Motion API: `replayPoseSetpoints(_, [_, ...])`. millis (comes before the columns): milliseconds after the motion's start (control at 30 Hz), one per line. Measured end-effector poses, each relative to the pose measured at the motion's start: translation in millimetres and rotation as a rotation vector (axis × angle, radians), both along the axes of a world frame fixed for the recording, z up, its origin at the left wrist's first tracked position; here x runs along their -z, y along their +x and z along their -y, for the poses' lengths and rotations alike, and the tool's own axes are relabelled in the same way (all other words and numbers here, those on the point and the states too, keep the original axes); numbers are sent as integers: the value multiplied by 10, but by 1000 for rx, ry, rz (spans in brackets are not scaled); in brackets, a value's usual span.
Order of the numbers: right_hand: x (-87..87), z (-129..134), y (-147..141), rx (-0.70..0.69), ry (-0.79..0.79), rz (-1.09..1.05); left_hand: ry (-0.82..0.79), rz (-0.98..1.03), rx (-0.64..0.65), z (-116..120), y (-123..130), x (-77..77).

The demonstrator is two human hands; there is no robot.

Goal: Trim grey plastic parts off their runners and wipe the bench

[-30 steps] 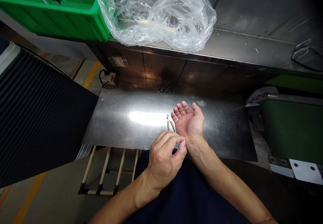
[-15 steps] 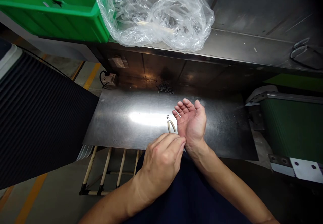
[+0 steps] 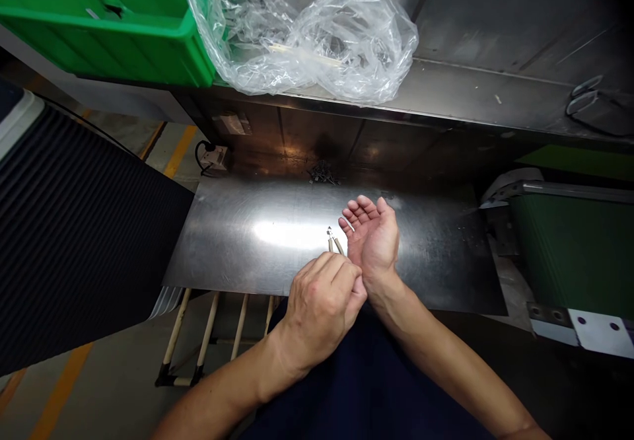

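Observation:
My right hand (image 3: 374,235) is raised palm up over the metal table (image 3: 222,242), its fingers spread and slightly curled, with nothing in it. Against its wrist, my left hand (image 3: 324,301) is closed in a pinch; whatever the fingertips hold, if anything, is too small or hidden to name. A pair of pliers (image 3: 337,246) with beige handles lies on the table just beyond my left hand, its handle ends partly covered. At the table's back edge is a small pile of dark bits (image 3: 323,172).
Clear plastic bags (image 3: 347,43) and a green crate (image 3: 133,47) rest on the shelf above. Glasses (image 3: 587,100) lie at its right. A power socket (image 3: 214,157) sits at back left. A green conveyor (image 3: 574,248) stands right, a black ribbed surface (image 3: 89,235) left.
My left hand has turned a little and shifted slightly right and up, covering more of the pliers' handles. The right thumb has moved slightly left.

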State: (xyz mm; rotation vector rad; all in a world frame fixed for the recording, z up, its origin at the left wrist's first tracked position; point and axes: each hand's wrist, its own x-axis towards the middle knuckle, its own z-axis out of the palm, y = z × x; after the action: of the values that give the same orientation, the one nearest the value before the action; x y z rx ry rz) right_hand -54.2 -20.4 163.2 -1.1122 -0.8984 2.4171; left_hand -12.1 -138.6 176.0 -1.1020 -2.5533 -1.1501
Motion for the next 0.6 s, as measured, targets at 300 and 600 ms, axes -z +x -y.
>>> replayPoseSetpoints(300, [48,-11,-57,27,-141,80,240,74,-90,-74,0,185])
replayPoseSetpoints(600, [-26,-26,-75,-9,-336,72,394,88,-90,-67,36,188])
